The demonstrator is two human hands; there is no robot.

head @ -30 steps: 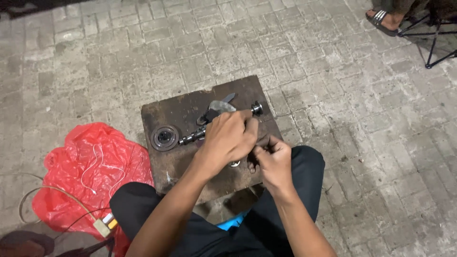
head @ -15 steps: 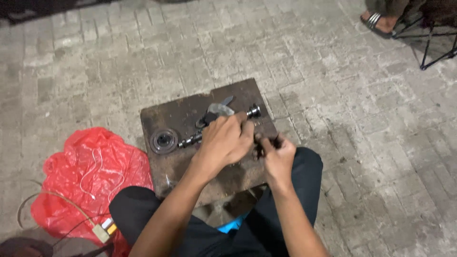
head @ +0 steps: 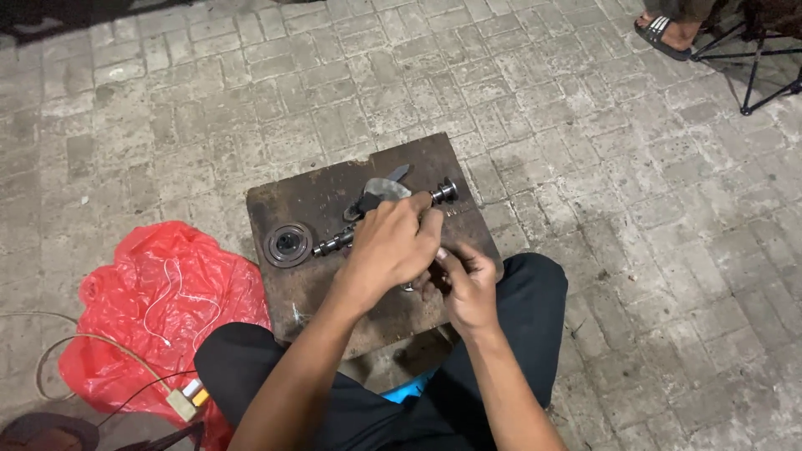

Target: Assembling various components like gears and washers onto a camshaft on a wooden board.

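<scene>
**A:** What are your 2 hands doing right now?

**B:** My left hand [head: 393, 246] is clenched over the middle of the metal shaft [head: 380, 224] that lies slantwise across the rusty plate [head: 334, 196] at the centre of the frame. My right hand [head: 468, 280] is just beside it, lower right, fingers pinched around something small and dark. I cannot tell what it is; my left hand hides most of it.

**A:** Anything different from a second ago?

**B:** Little. My left hand has slid slightly toward the lower right along the shaft, and my right has closed in until the 2 hands touch. The shaft has kept its place on the plate, its knobbed end pointing to the upper right.

**A:** So what does that mean for the work?

**B:** I judge it a fitting or loosening job at that spot on the shaft, with 1 hand steadying and the other working.

**A:** What else is around?

**B:** A round bearing-like disc [head: 288, 245] left of the shaft, a grey tool [head: 384, 188] above my knuckles, and a red plastic bag [head: 159, 301] at lower left.
</scene>
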